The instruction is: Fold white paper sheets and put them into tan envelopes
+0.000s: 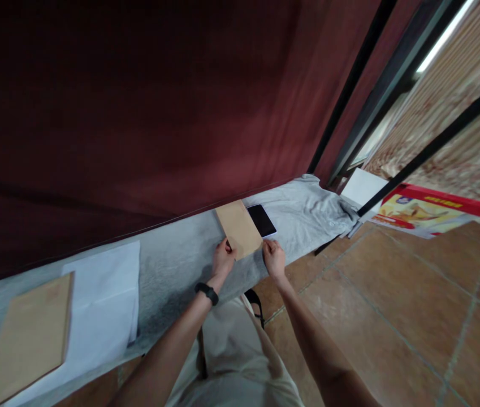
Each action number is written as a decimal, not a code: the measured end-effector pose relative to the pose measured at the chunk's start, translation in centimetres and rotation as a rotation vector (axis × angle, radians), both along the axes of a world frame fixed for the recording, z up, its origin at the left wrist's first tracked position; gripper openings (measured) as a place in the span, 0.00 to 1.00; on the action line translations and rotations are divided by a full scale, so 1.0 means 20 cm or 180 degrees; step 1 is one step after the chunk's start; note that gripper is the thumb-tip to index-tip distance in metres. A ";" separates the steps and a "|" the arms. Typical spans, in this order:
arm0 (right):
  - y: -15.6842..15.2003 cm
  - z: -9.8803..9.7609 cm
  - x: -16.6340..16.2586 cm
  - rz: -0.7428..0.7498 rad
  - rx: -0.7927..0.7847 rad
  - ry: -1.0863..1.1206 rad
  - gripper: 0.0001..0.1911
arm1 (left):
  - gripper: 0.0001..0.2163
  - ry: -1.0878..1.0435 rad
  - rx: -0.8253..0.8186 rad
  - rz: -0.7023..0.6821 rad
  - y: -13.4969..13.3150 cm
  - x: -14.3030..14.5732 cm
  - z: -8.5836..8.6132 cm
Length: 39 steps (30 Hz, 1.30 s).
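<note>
A brown paper envelope (238,229) lies at a slant on the grey cloth (172,254). Its lower left edge is pinched by my left hand (224,259), which has a black band on the wrist. At the lower right corner of the envelope, my right hand (274,258) has its fingers closed on the paper. Just right of the envelope rests a dark-screened tablet or phone (262,220) with a light rim, partly against the envelope's edge.
To the left, a stack of brown envelopes (31,328) overlaps white paper sheets (104,299). A dark red curtain (159,113) hangs behind the cloth-covered surface. On the right are black poles (435,144), a colourful red-edged box (430,210) and the tiled floor (396,294).
</note>
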State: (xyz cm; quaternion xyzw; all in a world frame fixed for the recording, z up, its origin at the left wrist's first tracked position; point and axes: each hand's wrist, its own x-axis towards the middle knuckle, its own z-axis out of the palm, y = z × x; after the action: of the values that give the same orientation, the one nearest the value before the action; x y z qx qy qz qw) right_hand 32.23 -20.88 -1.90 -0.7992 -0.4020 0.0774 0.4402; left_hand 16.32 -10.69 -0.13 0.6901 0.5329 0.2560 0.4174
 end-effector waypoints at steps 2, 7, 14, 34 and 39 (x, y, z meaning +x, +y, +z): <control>0.00 0.00 0.00 0.0003 0.0033 -0.0019 0.21 | 0.20 -0.0013 -0.0006 0.0004 0.00 0.00 -0.01; 0.00 0.00 0.00 0.0000 0.0104 -0.0084 0.21 | 0.23 -0.0084 0.0057 0.0015 -0.01 -0.02 -0.01; 0.00 -0.01 -0.01 -0.0045 0.0049 -0.0092 0.21 | 0.24 0.0334 0.1686 -0.0437 0.08 0.00 0.06; 0.00 -0.04 -0.02 -0.0032 -0.0150 -0.0073 0.21 | 0.29 0.2131 0.2215 -0.1231 0.37 0.29 0.02; 0.00 -0.05 -0.02 -0.0019 -0.0112 -0.0099 0.21 | 0.29 0.1803 0.2146 -0.1166 0.37 0.29 -0.02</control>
State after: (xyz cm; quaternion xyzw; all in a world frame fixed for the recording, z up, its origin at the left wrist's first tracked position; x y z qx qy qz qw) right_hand 31.90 -20.87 -2.88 -0.8091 -0.4049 0.0706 0.4200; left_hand 22.03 -3.24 -0.56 0.9123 0.3825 0.1386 0.0467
